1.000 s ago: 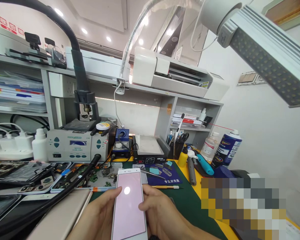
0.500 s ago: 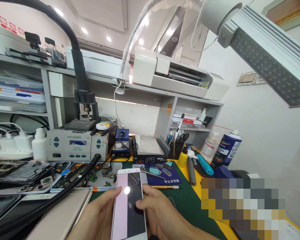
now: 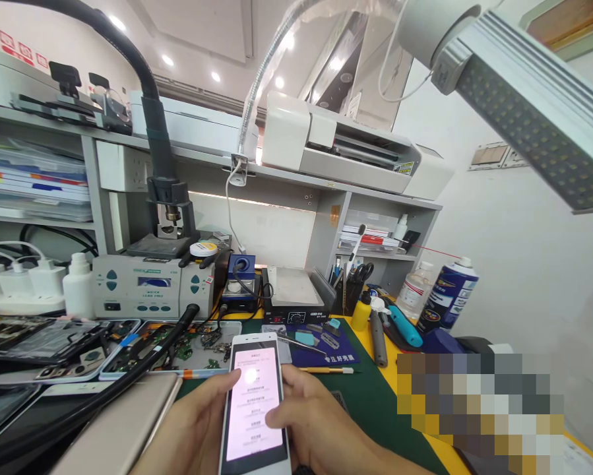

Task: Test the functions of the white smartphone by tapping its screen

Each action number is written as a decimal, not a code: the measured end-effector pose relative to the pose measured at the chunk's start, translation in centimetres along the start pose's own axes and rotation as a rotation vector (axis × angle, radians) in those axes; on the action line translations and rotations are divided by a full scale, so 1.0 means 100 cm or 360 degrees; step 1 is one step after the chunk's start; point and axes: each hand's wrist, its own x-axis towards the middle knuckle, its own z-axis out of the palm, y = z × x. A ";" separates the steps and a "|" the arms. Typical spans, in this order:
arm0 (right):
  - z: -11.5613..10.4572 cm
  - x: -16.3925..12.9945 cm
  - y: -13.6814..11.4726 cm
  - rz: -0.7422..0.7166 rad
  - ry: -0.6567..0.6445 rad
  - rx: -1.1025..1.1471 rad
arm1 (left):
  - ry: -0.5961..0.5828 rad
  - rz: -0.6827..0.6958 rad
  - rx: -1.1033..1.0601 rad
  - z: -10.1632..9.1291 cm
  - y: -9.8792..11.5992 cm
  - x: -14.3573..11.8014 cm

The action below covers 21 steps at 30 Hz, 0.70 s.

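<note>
A white smartphone [image 3: 249, 432] is held upright between both hands at the bottom centre, its lit screen showing a pale pink page with lines of text and a bright reflection. My left hand [image 3: 202, 409] grips its left edge, thumb along the side near the top. My right hand [image 3: 316, 409] wraps the right edge, fingers behind the phone, its thumb over the lower right part of the screen. Just beyond the phone lie a blue pad [image 3: 343, 353] with blades and tweezers, and a yellow-handled brush [image 3: 326, 370].
Trays of phone parts [image 3: 177, 356] and a gold phone-like panel [image 3: 123, 422] lie left, crossed by a black hose [image 3: 142, 366]. Behind stand a hot-air station [image 3: 177, 274] and a heating plate [image 3: 293, 290]. Right are a spray can [image 3: 449, 293] and bottle [image 3: 415, 290]; an LED lamp [image 3: 538, 112] hangs above.
The screen has gone from a split pink and dark picture to a full page of text. My right thumb has shifted slightly left and down; both hands keep their hold.
</note>
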 end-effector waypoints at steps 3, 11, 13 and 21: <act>0.001 -0.001 -0.002 0.0004 0.0001 -0.0017 | -0.0054 -0.0008 -0.0032 0.000 0.001 -0.001; 0.002 -0.002 -0.004 0.0016 -0.0002 0.0018 | 0.0016 -0.0007 0.0037 0.002 0.001 -0.002; 0.003 -0.002 -0.004 0.0012 0.0007 0.0027 | 0.0031 -0.0005 0.0048 0.003 0.001 -0.003; -0.002 0.002 0.003 0.0004 0.0008 0.0010 | 0.0124 0.0089 0.0069 -0.001 -0.010 0.004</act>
